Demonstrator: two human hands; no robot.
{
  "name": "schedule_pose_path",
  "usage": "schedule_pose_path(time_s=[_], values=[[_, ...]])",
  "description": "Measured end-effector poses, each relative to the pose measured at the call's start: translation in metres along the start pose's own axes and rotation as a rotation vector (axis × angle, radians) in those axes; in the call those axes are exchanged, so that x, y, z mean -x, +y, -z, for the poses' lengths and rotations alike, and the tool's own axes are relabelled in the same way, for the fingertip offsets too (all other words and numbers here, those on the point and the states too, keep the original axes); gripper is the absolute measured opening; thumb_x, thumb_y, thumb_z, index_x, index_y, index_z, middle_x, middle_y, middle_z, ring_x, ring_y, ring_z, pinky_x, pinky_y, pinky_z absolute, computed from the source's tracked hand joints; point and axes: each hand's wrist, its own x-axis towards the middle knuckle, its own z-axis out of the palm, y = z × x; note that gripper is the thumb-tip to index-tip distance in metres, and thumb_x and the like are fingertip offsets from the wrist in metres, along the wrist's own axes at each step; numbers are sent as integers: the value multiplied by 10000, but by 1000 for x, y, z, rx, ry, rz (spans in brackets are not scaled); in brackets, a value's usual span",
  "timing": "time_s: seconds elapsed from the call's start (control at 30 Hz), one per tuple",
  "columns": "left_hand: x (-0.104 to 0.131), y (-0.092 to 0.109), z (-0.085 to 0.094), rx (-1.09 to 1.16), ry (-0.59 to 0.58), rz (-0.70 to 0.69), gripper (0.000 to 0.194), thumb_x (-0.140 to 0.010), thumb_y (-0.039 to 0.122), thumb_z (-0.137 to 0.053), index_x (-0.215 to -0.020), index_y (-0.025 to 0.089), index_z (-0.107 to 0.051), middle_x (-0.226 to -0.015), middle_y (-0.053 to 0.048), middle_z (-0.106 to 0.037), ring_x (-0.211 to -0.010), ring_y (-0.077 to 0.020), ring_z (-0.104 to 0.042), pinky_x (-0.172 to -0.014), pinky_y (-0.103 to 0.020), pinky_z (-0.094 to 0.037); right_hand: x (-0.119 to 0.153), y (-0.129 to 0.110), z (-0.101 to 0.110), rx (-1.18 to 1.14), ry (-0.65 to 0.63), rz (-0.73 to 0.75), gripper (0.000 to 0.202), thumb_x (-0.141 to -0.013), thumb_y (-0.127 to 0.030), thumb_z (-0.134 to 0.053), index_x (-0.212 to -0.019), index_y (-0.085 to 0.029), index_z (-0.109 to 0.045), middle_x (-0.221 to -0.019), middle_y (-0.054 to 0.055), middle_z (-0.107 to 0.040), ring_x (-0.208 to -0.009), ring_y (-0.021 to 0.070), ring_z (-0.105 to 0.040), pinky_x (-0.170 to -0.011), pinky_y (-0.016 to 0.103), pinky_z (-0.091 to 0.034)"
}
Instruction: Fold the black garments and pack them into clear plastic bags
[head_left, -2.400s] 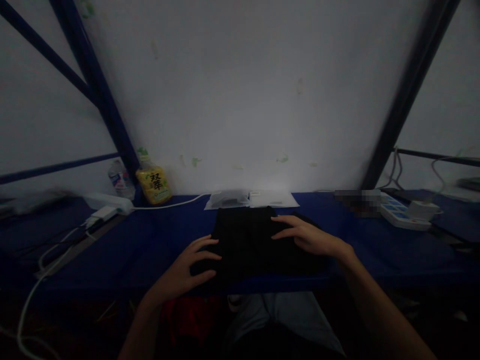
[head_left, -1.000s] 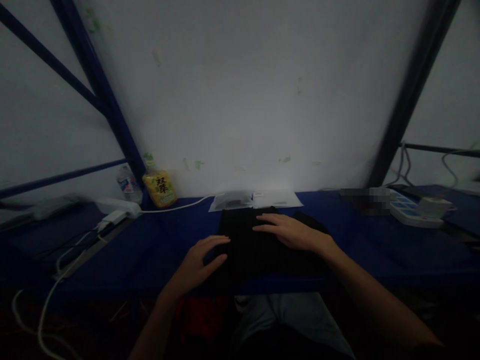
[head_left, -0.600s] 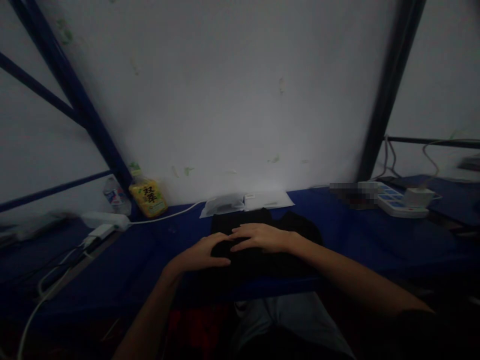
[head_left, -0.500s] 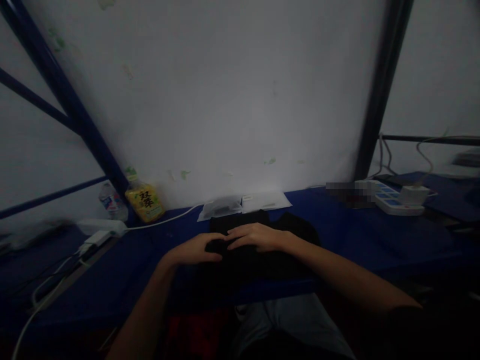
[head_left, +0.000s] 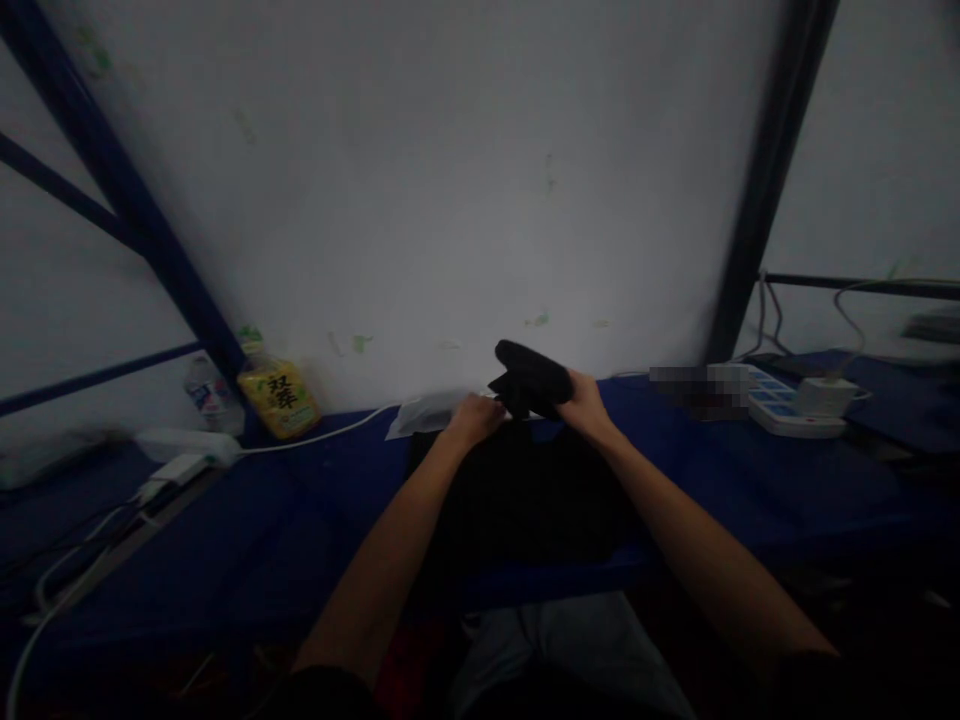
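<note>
Dim room, underexposed. A pale glow pools low on the white plaster wall [head_left: 465,200]; the dark blue cloth-covered surface [head_left: 285,520] sinks into shadow. Edges bend and smear, blurred throughout.

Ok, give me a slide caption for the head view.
Both hands, left and right, lift a black cloth above the blue table.

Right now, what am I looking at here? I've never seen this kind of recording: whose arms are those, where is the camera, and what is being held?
The camera sits on a person's head, looking forward and down, so both bare arms are theirs. The left hand and right hand together lift a bunched part of a black cloth; the rest lies on the blue table. By the wall lie clear packets, a yellow bottle at left and a power strip at right.
</note>
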Motion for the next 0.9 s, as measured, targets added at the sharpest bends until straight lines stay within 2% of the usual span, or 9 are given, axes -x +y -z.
schedule_pose_path(time_s=[0.1,0.23,0.37,0.5,0.67,0.77,0.9], values=[[-5,7,-5,-59,-17,22,252,-881,280,-513,-957,153,-717,-961,-138,-703,-949,-271,-647,-825,-346,-468,-6,8,10,57,190,-188,361,-737,-420,-593,-870,-104,-706,-769,72,-712,-746,242,-641,-647,300,-473],[-3,6,-6,-81,-20,8,298,-900,370,-505,-1047,196,-698,-1043,-101,-689,-995,-245,-626,-832,-310,-470,-9,9,15,76,284,-296,416,-736,-475,-604,-881,-101,-713,-824,109,-728,-784,271,-654,-654,313,-473],[1,3,-7,-88,-21,1,302,-930,325,-453,-1037,187,-699,-1040,-98,-686,-988,-233,-622,-843,-305,-461,-9,10,11,100,296,-312,395,-747,-464,-591,-903,-121,-709,-848,104,-732,-804,273,-660,-683,319,-478],[4,4,-7,-62,-25,7,318,-925,376,-469,-1062,195,-692,-1054,-100,-677,-978,-238,-619,-815,-303,-461,-7,11,7,124,289,-274,383,-756,-471,-584,-871,-125,-702,-808,92,-724,-796,274,-660,-668,314,-472],[3,8,-5,-77,-25,57,316,-945,341,-434,-1004,170,-693,-1003,-114,-671,-944,-235,-617,-799,-308,-452,-6,10,6,166,263,-220,347,-764,-430,-576,-881,-127,-698,-790,79,-715,-782,262,-655,-657,297,-459],[1,11,3,-96,5,60,321,-964,285,-378,-1028,141,-657,-1028,-135,-644,-957,-241,-603,-804,-321,-446,-5,8,8,201,260,-220,324,-766,-405,-572,-884,-129,-694,-790,82,-715,-767,250,-648,-659,291,-456],[-1,19,24,-135,68,38,273,-942,172,-381,-1130,146,-578,-1084,-132,-597,-1035,-235,-558,-869,-329,-424,-4,1,12,193,289,-227,336,-782,-414,-562,-918,-134,-688,-841,95,-721,-767,241,-641,-671,294,-458]])
